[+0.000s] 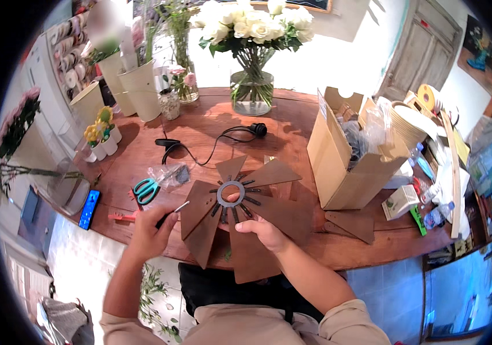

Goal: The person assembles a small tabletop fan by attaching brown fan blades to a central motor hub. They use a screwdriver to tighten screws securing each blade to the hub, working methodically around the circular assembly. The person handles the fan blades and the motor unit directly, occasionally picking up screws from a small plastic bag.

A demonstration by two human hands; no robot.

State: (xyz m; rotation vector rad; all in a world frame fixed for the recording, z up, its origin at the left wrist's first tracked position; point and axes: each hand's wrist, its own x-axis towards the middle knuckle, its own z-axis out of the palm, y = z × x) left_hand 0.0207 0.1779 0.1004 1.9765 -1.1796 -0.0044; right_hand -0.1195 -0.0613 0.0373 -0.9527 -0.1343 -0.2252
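Note:
My left hand [149, 231] is closed around a dark-handled screwdriver [182, 206], its thin metal shaft pointing up and right. In my right hand [266, 232] is a windmill-like wheel of brown blades [255, 256], held over the table's near edge. The thumb presses on a blade from above, while a fingertip shows through the grey ring [220, 197] at the hub. Several dark slotted arms join the blades to this ring. The screwdriver tip is beside the wheel's left blades, apart from the hub. One loose brown blade [354, 225] lies to the right on the wooden table.
Left of the wheel are teal scissors [144, 190], a small plastic bag [171, 175], a red tool [121, 217] and a phone [89, 210]. A black cable [208, 159] lies behind. An open cardboard box [333, 167] stands right; a rose vase [251, 95] stands at the back.

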